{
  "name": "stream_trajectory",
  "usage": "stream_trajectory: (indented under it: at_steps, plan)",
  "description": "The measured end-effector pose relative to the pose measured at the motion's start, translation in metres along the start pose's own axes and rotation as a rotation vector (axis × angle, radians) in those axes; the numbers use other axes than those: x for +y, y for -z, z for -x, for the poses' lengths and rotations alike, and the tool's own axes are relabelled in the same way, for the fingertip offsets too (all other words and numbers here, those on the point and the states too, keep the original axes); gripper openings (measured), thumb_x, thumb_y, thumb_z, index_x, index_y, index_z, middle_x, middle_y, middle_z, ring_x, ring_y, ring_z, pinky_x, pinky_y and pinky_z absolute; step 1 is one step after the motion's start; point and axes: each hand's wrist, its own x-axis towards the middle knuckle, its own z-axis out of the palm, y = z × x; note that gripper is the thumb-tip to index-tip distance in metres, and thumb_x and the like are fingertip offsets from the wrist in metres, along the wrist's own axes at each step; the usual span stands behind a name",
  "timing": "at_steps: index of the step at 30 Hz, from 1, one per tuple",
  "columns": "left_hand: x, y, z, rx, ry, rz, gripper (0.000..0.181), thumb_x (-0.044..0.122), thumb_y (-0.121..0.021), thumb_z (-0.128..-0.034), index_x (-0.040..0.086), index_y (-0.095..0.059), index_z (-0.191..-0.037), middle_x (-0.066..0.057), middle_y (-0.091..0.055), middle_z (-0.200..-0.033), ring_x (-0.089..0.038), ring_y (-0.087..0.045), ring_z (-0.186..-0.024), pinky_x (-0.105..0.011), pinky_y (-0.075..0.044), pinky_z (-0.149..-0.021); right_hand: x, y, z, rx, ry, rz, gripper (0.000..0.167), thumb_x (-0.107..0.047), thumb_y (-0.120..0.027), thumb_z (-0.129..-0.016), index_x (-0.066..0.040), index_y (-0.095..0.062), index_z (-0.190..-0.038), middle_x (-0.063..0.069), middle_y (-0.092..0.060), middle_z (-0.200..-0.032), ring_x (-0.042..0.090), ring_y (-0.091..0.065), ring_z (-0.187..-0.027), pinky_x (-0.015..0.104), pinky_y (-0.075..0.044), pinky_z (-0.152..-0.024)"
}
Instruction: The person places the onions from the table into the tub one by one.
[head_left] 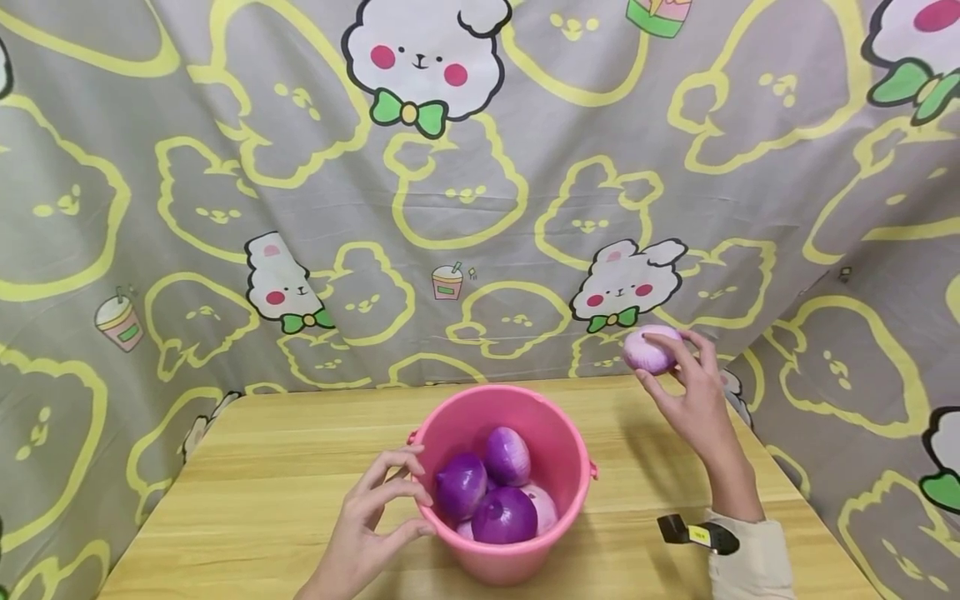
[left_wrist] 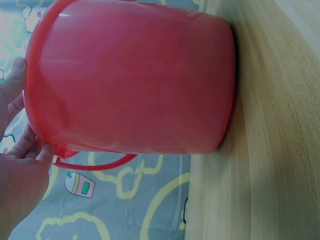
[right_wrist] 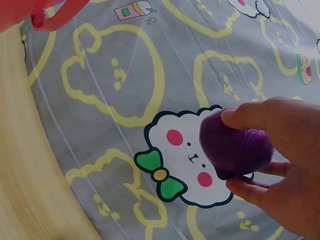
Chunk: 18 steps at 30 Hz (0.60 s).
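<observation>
A pink bucket (head_left: 510, 566) stands upright on the wooden table, with several purple onions (head_left: 505, 514) inside it. At its left side my left hand (head_left: 372, 512) holds the rim, fingertips at the edge and thumb against the outer wall. The left wrist view shows the bucket's side wall (left_wrist: 135, 75) and my left hand (left_wrist: 25, 175) at the rim. To the right of the bucket, my right hand (head_left: 693, 400) grips a purple-and-white onion (head_left: 651, 349) above the table's far right part. Seen from the right wrist, that onion (right_wrist: 235, 142) sits between thumb and fingers.
The light wooden table (head_left: 300, 442) extends to both sides of the bucket. Behind it hangs a grey curtain (head_left: 480, 200) with cartoon animals. A red handle (left_wrist: 100, 165) hangs along the bucket's side. A black strap device (head_left: 697, 533) sits at the right wrist.
</observation>
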Motion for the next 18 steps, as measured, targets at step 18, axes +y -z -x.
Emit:
stream_trajectory:
  at_steps: [18]
  plan:
    - [-0.003, 0.002, 0.002, -0.004, -0.006, 0.001, 0.025, 0.003, -0.084, -0.0822, 0.002, -0.069, -0.103, -0.022, -0.053, -0.115, -0.042, -0.047, -0.133, -0.04, -0.041, -0.121, -0.022, 0.009, 0.0, 0.037, 0.063, -0.03, 0.053, 0.002, -0.082, -0.084, -0.012, -0.066, -0.133, 0.021, -0.036, -0.148, 0.041, -0.052, -0.123, 0.0, -0.041, -0.095]
